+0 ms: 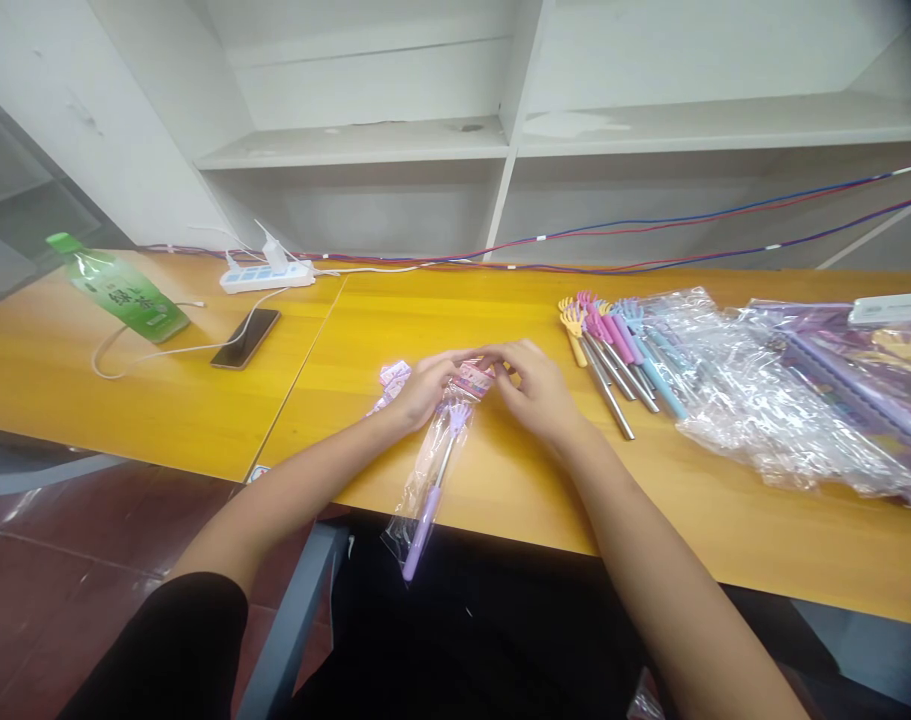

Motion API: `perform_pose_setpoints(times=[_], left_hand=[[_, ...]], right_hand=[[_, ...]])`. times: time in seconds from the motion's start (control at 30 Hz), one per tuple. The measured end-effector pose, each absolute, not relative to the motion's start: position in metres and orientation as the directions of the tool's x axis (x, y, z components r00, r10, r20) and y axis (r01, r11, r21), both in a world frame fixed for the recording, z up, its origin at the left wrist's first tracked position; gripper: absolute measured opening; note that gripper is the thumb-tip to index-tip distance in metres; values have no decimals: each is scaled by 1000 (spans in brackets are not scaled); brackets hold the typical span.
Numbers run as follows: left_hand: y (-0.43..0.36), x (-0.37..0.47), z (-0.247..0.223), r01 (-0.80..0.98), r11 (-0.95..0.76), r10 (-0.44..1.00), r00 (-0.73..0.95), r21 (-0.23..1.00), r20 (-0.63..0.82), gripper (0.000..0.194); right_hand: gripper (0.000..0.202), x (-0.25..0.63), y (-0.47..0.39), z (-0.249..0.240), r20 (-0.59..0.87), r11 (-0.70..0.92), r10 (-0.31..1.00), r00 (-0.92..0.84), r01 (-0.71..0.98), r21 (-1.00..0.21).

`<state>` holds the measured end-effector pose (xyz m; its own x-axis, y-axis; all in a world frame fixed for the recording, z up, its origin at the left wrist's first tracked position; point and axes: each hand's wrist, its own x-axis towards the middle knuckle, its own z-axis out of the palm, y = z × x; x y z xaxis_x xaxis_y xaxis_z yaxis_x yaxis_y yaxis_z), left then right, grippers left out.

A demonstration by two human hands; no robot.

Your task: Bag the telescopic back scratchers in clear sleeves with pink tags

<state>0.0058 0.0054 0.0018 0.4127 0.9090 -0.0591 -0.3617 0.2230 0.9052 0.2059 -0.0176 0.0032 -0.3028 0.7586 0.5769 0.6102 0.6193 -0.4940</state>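
Observation:
A purple back scratcher (426,525) with a metal shaft and a small claw lies inside a clear plastic bag (419,480), its handle end hanging past the table's front edge. At the bag's top is a pink printed header card (471,380). My left hand (427,387) pinches the card's left side, and my right hand (528,385) grips its right side, the fingertips of both nearly meeting. Fingers partly cover the card. Beside my left hand lie several pink-and-white printed cards (393,377), partly hidden by it.
Several coloured back scratchers (612,350) lie right of my hands, beside a heap of clear plastic bags (755,400) and a purple package (875,370). At left are a green bottle (129,295), a phone (246,338) and a power strip (267,276). Cables (500,262) run along the back.

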Motion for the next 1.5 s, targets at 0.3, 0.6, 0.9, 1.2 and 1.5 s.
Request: perform_pose_setpoints(times=[0.3, 0.6, 0.9, 1.2, 1.5], left_hand=[[8, 5, -5, -354, 192, 923, 381, 915, -47, 40], [12, 3, -16, -296, 62, 929, 365, 953, 53, 42], [8, -2, -8, -258, -7, 916, 386, 966, 109, 64], [6, 1, -9, -173, 96, 881, 473, 980, -3, 57], [5, -1, -13, -80, -55, 881, 466, 995, 86, 50]], right_hand=[[36, 207, -19, 4, 584, 635, 747, -319, 604, -481], [25, 203, -17, 3, 626, 589, 751, -210, 643, -490], [29, 207, -13, -8, 451, 493, 862, -230, 585, -644], [9, 207, -14, -5, 533, 521, 824, -190, 624, -583], [13, 207, -17, 2, 556, 562, 799, -229, 614, -554]])
